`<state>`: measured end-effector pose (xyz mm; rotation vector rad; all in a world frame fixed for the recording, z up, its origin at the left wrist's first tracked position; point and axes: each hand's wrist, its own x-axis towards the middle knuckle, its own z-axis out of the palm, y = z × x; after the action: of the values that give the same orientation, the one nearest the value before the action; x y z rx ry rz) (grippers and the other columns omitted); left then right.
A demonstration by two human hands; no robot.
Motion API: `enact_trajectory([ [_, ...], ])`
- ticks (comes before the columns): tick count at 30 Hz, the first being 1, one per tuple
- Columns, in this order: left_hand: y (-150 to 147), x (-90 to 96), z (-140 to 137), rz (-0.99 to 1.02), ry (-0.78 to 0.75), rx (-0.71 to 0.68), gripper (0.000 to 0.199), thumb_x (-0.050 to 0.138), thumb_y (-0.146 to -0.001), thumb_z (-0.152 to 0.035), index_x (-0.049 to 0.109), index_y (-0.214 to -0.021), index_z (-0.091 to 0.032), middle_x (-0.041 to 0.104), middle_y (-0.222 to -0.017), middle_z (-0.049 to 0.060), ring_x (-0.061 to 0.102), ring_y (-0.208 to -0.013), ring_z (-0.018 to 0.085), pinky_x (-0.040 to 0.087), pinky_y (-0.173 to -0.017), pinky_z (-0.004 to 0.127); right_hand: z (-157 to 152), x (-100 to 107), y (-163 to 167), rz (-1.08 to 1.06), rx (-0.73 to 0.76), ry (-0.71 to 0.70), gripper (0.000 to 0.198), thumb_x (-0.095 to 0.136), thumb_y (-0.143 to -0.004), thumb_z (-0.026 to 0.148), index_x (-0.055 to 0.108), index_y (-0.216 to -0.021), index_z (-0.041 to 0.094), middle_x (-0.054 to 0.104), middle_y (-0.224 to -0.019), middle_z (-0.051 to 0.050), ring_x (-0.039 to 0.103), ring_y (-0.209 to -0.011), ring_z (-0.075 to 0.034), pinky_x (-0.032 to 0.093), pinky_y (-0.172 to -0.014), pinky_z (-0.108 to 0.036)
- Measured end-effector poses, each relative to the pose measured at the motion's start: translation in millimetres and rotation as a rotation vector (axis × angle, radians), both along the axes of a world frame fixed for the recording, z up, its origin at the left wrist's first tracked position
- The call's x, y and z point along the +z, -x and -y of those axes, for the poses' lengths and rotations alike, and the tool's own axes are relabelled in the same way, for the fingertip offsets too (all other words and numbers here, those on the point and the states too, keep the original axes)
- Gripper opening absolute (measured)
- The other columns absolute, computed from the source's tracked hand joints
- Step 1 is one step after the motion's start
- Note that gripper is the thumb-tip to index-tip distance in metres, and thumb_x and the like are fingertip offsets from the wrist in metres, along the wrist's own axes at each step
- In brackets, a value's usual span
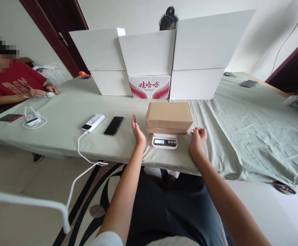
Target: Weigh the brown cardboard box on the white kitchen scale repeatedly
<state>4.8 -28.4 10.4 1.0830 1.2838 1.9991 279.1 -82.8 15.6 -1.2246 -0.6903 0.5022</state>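
Note:
A brown cardboard box [168, 114] rests on a small white digital scale [164, 141] near the table's front edge. Digits glow on the scale's lit display, too small to read surely. My left hand [139, 132] stands at the box's left side, fingers stretched upward, with a gap between palm and cardboard. To the right of the box is my right hand [198, 140], its fingers curled in close to the lower right corner. I see nothing in it, and cannot tell whether its fingertips touch the box.
Left of my hands lie a black phone [114, 125] and a white power bank [93, 123] with a cable hanging off the table [243, 140]. White panels [149, 54] and a printed carton [150, 87] stand behind. A person in red [12, 80] handles a small item at left.

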Motion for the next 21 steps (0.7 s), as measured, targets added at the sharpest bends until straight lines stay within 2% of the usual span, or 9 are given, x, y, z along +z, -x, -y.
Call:
enact_trajectory([
  [9, 1.1, -7.0, -6.0, -0.013, 0.013, 0.003, 0.083, 0.032, -0.108, -0.080, 0.058, -0.165, -0.025, 0.047, -0.184, 0.018, 0.041, -0.175, 0.029, 0.038, -0.139, 0.048, 0.9, 2.3, 4.0, 0.107, 0.008, 0.044, 0.024, 0.068, -0.078, 0.045, 0.058, -0.090, 0.026, 0.060, -0.097, -0.001, 0.058, -0.097, -0.023, 0.047, -0.099, -0.043],
  [15, 2.1, -11.9, -8.5, -0.051, 0.043, -0.022, 0.092, 0.029, -0.106, -0.088, 0.061, -0.164, -0.025, 0.051, -0.182, 0.019, 0.043, -0.174, 0.030, 0.040, -0.138, 0.049, 2.0, 3.2, 7.2, 0.161, 0.024, 0.083, 0.021, 0.064, -0.078, 0.043, 0.056, -0.090, 0.027, 0.060, -0.095, -0.001, 0.058, -0.095, -0.023, 0.048, -0.090, -0.040],
  [21, 0.9, -16.6, -11.3, -0.034, 0.082, -0.056, 0.085, 0.030, -0.109, -0.083, 0.064, -0.161, -0.025, 0.056, -0.178, 0.018, 0.049, -0.170, 0.029, 0.043, -0.136, 0.049, 4.2, 4.5, 10.8, 0.217, 0.044, 0.118, 0.017, 0.061, -0.079, 0.040, 0.053, -0.086, 0.027, 0.055, -0.088, 0.001, 0.053, -0.087, -0.021, 0.045, -0.082, -0.037],
])
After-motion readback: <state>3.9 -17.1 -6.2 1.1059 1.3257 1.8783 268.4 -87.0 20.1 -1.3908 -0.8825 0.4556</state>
